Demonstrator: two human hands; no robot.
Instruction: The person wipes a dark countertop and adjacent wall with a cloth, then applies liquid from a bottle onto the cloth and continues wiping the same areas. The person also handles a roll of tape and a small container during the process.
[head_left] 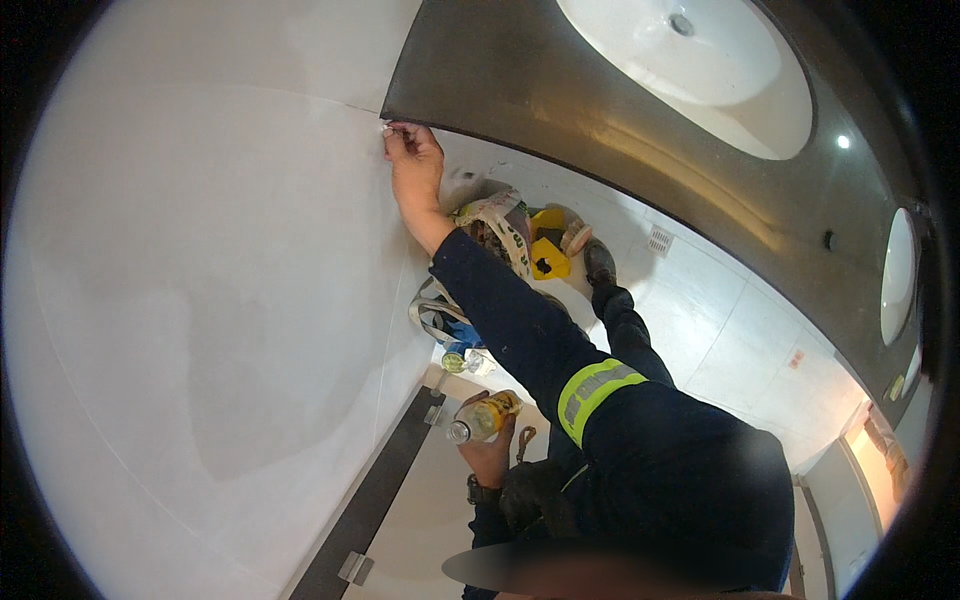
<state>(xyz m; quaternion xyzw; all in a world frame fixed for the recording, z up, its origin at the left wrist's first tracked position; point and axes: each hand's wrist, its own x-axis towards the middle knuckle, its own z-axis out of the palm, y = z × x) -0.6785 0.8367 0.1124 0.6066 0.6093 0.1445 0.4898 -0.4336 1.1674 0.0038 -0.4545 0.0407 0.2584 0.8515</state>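
My left hand (487, 458), with a watch at the wrist, is wrapped round a clear bottle (482, 416) with a yellow label. The bottle lies tilted, its neck toward the left. Stretched far forward, my right hand (415, 165) is at the near left corner of a dark countertop (490, 70), where the counter's edge meets the pale wall (230, 250). Its fingertips are pinched together against that corner. A small whitish bit shows at the fingertips, too small to name. My right sleeve has a reflective yellow band (597, 393).
White basins (740, 110) are set in the countertop. Below it on the tiled floor stand a filled plastic bag (505, 215), a yellow object (549, 260), a brush (577, 237) and another bag (435, 315). A dark-edged panel with metal hinges (355, 568) runs at lower left.
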